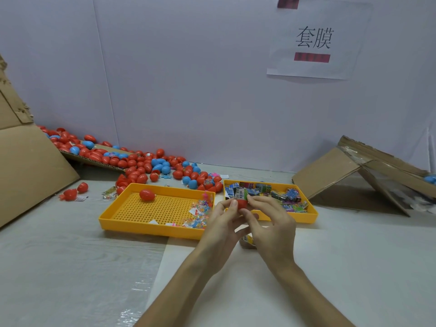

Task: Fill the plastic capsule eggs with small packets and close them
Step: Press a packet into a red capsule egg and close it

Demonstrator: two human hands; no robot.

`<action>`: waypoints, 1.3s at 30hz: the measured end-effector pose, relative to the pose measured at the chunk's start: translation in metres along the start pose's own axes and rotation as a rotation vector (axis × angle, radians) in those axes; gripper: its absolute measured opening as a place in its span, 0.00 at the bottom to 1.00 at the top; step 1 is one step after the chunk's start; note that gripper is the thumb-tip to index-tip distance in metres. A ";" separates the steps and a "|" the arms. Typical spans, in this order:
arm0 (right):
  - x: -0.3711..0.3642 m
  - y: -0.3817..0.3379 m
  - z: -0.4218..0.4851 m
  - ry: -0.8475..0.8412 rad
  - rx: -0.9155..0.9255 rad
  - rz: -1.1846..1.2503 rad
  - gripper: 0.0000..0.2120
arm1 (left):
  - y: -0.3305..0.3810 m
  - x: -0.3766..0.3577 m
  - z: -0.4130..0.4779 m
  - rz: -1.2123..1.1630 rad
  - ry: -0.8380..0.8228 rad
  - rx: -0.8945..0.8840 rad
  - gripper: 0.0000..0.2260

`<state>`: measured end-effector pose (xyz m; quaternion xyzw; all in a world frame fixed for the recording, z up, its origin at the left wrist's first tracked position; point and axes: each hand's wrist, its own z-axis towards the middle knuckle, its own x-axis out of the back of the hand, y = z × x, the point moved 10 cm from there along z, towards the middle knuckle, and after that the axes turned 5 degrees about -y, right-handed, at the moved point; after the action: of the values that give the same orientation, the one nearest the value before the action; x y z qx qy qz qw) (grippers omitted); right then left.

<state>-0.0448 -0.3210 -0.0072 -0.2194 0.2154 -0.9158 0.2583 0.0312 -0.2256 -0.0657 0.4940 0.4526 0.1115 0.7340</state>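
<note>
Nearest us, both forearms reach in over the pale table (70, 256), and the hands meet just in front of the trays. The left hand (221, 223) and right hand (271, 225) both pinch one red capsule egg (242, 204) between them, with the thumbs and fingertips curled in on it from either side. It looks like a two-sided squeeze to seat or snap the halves. The fingers hide the seam, so I can't tell whether it is closed. A sliver of green shows at the top of the egg, too small to name. A small wrapper (247, 239) lies on the table under the right hand.

Just beyond are two yellow trays side by side, both within easy reach. The left tray (151, 228) has a perforated floor. A lone red egg (147, 195) sits at its far left, and clear packets of colourful bits (198, 211) are heaped at its right end. The right tray (306, 217) holds a jumble of printed packets (290, 197), just behind the working hands and handy for the next fill.

Farther back, a pile of red and blue eggs (146, 166) spills off a cardboard flap (30, 166) on the left, likely the supply. Folded cardboard (330, 175) leans at the far right, and a paper sign (316, 41) hangs on the wall.
</note>
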 end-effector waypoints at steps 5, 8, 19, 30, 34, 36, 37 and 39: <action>0.002 -0.003 0.001 0.005 0.036 -0.013 0.13 | -0.005 0.001 0.000 0.091 -0.005 0.018 0.19; 0.001 -0.004 0.001 -0.004 0.042 -0.004 0.14 | -0.007 -0.001 0.001 0.142 -0.032 0.049 0.22; -0.002 -0.010 -0.002 -0.015 0.065 -0.065 0.16 | -0.007 0.000 0.002 0.158 -0.031 0.057 0.21; -0.002 -0.009 -0.004 0.009 0.122 -0.014 0.12 | -0.016 0.004 0.004 0.120 -0.045 0.090 0.23; -0.005 -0.008 -0.002 -0.021 0.047 -0.019 0.18 | -0.016 0.002 0.005 0.104 -0.062 0.092 0.22; -0.004 -0.009 -0.001 -0.026 0.031 -0.033 0.19 | -0.014 -0.001 0.004 0.100 -0.072 0.080 0.21; -0.004 -0.010 -0.001 -0.027 0.036 -0.038 0.18 | -0.014 -0.001 0.004 0.093 -0.072 0.077 0.21; -0.004 -0.011 -0.001 -0.036 0.051 -0.036 0.17 | -0.015 0.000 0.004 0.081 -0.073 0.078 0.21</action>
<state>-0.0461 -0.3099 -0.0035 -0.2329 0.1832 -0.9215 0.2512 0.0301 -0.2355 -0.0776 0.5439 0.4090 0.1052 0.7251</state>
